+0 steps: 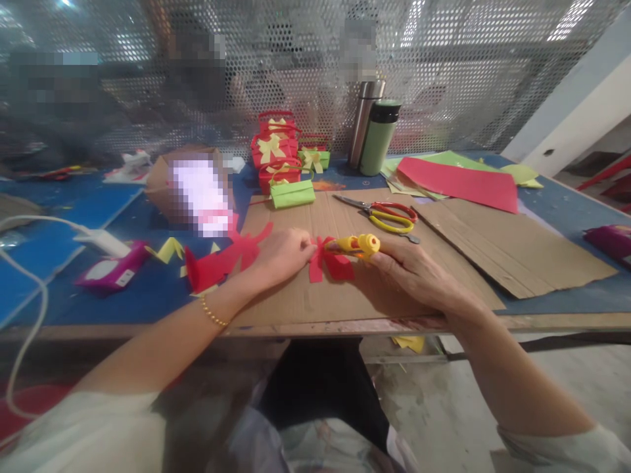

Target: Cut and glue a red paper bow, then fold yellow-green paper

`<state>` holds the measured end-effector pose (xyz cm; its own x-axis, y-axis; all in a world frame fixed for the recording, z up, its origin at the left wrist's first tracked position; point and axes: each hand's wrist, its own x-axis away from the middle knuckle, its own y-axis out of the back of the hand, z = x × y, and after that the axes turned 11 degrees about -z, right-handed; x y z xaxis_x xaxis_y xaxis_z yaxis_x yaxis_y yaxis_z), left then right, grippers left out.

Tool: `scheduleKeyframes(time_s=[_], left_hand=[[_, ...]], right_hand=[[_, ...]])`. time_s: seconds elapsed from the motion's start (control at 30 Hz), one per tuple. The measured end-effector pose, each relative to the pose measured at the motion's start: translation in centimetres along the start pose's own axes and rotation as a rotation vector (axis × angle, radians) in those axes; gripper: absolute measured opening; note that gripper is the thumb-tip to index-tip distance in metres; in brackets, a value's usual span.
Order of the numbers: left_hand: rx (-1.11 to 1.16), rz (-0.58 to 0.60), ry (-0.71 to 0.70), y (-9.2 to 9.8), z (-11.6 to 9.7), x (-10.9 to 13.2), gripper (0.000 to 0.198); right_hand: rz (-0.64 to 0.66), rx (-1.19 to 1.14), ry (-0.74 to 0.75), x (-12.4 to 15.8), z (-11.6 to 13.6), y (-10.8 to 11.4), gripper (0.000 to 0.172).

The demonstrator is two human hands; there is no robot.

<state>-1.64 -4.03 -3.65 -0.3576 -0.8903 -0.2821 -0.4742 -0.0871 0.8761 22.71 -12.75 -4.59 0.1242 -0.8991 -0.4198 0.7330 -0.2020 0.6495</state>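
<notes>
My right hand [414, 270] grips a yellow tool [355, 246] that looks like a glue gun, its round back end towards me. The tool's front end is over a red paper bow [339, 268] lying on a brown cardboard sheet [296, 305]. From the left, my left hand [286, 257] is closed, thumb and fingertips pinching the edge of the bow. Folded red paper [217, 268] lies beside my left wrist, with small yellow scraps around it. Scissors [392, 215] with red and yellow handles rest beyond my right hand.
Several small red and green paper boxes [276, 154] with yellow bows stand at the back. Two bottles [378, 139] stand beside them. Red paper [458, 184] and cardboard [513, 243] lie right. A lit phone [202, 190], purple packet [116, 269] and white cable [42, 299] are left.
</notes>
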Motion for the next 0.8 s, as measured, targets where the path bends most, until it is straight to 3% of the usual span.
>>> scheduleKeyframes(time_s=[0.8], left_hand=[[-0.102,-0.004,-0.039,-0.41,-0.19,-0.02,0.026]], right_hand=[[-0.061,0.019,0.001,0.21,-0.20,0.47,0.053]])
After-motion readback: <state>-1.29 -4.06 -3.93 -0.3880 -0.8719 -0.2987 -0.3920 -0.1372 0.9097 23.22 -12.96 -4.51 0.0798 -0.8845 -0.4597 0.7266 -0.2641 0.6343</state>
